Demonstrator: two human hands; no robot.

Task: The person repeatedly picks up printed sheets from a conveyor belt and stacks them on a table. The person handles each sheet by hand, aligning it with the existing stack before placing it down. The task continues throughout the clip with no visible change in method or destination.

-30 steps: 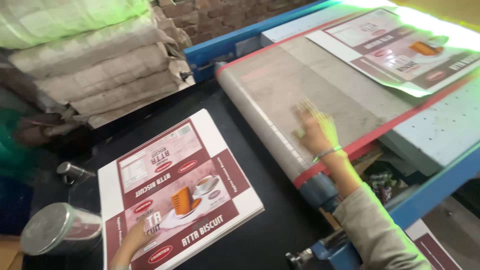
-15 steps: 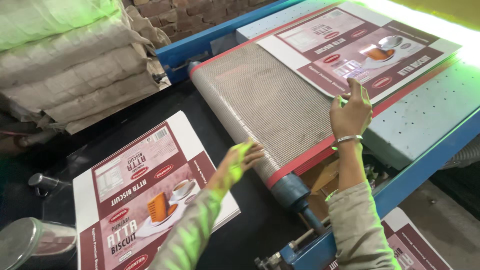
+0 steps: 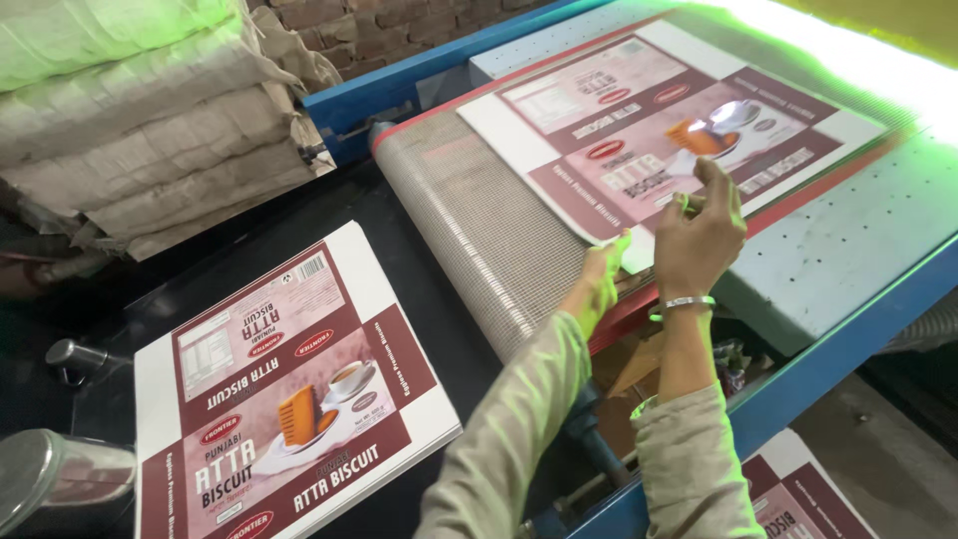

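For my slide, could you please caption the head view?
Both hands, left hand and right hand, grasp a printed carton sheet on the mesh conveyor belt, beside a stack of sheets.

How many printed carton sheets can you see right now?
3: one sheet on the mesh belt under both hands, one stack on the black table at lower left, one partly cut off at bottom right. More may be hidden.

The printed sheet [image 3: 659,130] on the belt fades into green glare at its far edge, and the bottom edge crops the stack [image 3: 279,399].
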